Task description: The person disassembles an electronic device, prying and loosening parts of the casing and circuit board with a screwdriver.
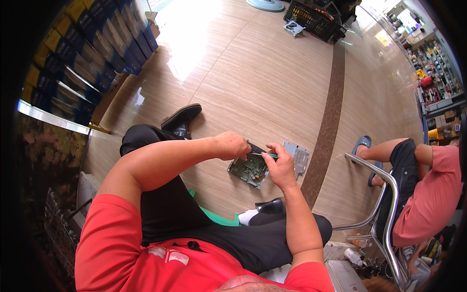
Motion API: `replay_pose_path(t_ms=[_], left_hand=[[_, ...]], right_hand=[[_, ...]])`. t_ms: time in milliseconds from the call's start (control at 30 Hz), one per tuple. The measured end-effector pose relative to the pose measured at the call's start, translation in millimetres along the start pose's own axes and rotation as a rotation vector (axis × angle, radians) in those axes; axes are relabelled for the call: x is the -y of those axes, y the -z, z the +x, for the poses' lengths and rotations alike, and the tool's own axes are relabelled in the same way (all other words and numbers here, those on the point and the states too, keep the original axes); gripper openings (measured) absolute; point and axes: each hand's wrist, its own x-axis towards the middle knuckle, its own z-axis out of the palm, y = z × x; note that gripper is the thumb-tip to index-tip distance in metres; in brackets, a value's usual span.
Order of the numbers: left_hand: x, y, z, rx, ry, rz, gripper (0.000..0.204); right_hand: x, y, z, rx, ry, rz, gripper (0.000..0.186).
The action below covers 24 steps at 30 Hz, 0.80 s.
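A green circuit board in a dark frame sits in front of me, between my knees and tilted above the tiled floor. My left hand is closed at its upper left corner, fingers curled over the edge there. Between thumb and fingers, my right hand grips a slim tool with a green handle. Its thin metal shaft points left across the upper part of the board, toward my left fingertips. Whether it is a screwdriver or tweezers I cannot make out. Just right of the board lies a grey metal plate with cut-outs.
On the right, a person in a pink shirt sits by a chair with a shiny metal frame. A black crate stands far off, a small metal part beside it. Blue and yellow boxes line the left.
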Motion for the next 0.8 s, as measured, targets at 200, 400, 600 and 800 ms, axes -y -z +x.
replay_pose_path(t_ms=[200,400,600,800], left_hand=[[-4.2,4.2,-0.9,-0.003,0.001,-0.016,0.029],[-1.4,-3.0,1.4,-0.002,-0.006,-0.015,0.030],[-0.3,-5.2,2.2,0.017,-0.003,-0.004,0.031],[-0.9,-5.5,1.8,0.017,-0.001,-0.014,0.031]], right_hand=[[-2.8,1.0,-0.8,0.013,-0.061,-0.030,0.025],[-6.1,-1.4,-0.8,-0.028,0.104,-0.030,0.028],[-7.2,-2.6,-1.7,0.004,0.016,0.003,0.029],[-5.5,-2.7,-2.7,0.002,-0.023,0.011,0.029]])
